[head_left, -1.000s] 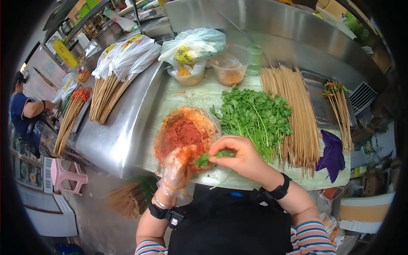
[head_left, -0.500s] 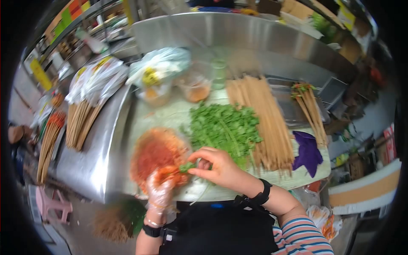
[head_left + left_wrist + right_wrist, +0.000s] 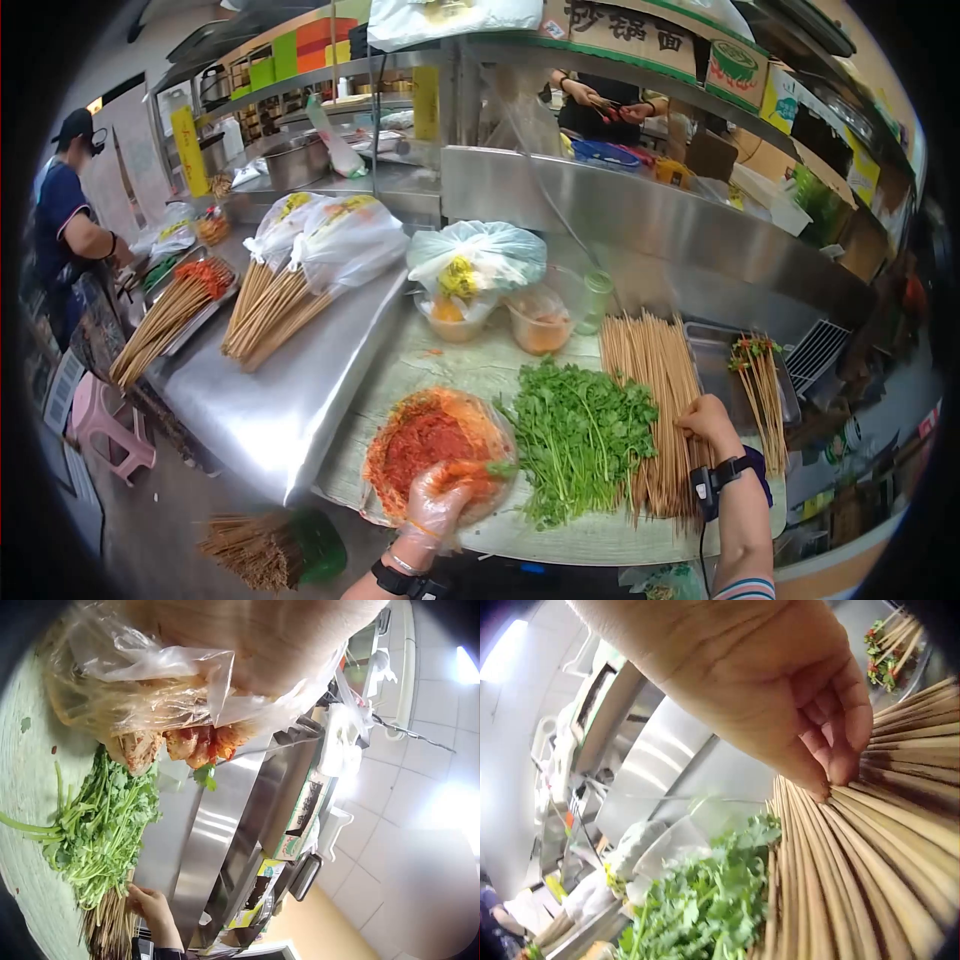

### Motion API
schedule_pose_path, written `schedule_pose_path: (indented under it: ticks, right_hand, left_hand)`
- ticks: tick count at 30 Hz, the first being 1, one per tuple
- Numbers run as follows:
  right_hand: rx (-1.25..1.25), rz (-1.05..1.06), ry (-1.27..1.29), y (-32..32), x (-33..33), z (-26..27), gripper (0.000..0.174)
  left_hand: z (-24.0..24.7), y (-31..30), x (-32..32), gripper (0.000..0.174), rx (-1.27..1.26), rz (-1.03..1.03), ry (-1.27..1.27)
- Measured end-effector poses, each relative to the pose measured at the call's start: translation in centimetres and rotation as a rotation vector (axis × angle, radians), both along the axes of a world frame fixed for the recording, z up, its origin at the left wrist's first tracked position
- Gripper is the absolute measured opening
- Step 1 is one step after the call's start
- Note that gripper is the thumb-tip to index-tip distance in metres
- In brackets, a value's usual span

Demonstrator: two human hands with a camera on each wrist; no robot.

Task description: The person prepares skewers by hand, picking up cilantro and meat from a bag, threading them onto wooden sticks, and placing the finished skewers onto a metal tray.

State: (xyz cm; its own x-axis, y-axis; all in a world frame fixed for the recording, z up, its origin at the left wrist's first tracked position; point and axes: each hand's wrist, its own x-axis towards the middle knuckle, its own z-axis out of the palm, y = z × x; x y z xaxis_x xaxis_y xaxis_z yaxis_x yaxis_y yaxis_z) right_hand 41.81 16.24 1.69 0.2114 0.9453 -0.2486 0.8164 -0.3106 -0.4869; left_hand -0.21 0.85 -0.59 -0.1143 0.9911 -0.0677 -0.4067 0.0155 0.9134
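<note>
My left hand, in a clear plastic glove, holds a red, sauce-coated food piece with a cilantro tip poking out. The hand is over the near right part of a round heap of red chili paste with a paler orange border. To the right, my bare right hand reaches to the wide pile of bamboo skewers. In the right wrist view its thumb and fingertips pinch at a skewer in the pile. Between the hands lies a bunch of cilantro.
Behind are plastic tubs, one under a bagged bundle, and a green bottle. A metal tray and finished skewers lie right. Bagged skewers rest on the steel counter. Another person stands far left.
My right hand has left the cilantro at the left hand and moved right to the skewers. The left hand keeps the coated piece. The head view has tilted up.
</note>
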Motion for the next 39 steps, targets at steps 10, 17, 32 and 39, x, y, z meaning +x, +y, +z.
schedule_pose_path:
  ticks: [10, 17, 32, 39]
  right_hand:
    - [0.081, -0.065, 0.428, -1.6, 2.2, -0.1, 0.013]
    - [0.375, 0.014, 1.176, -8.0, -8.1, 3.8, 0.011]
    - [0.118, 0.496, 1.508, -15.1, -20.4, 0.0, 0.020]
    - [0.022, 0.549, 1.404, -14.3, -17.9, 3.1, 0.027]
  left_hand:
    - [-0.8, 0.2, -0.2, 0.023, 0.030, 0.018, -0.054]
    - [-0.9, 0.7, 0.0, 0.025, 0.064, 0.090, -0.320]
    - [0.9, -0.9, 1.8, 0.022, 0.091, 0.156, -0.304]
    - [1.2, -2.0, 1.9, 0.026, 0.103, 0.108, -0.084]
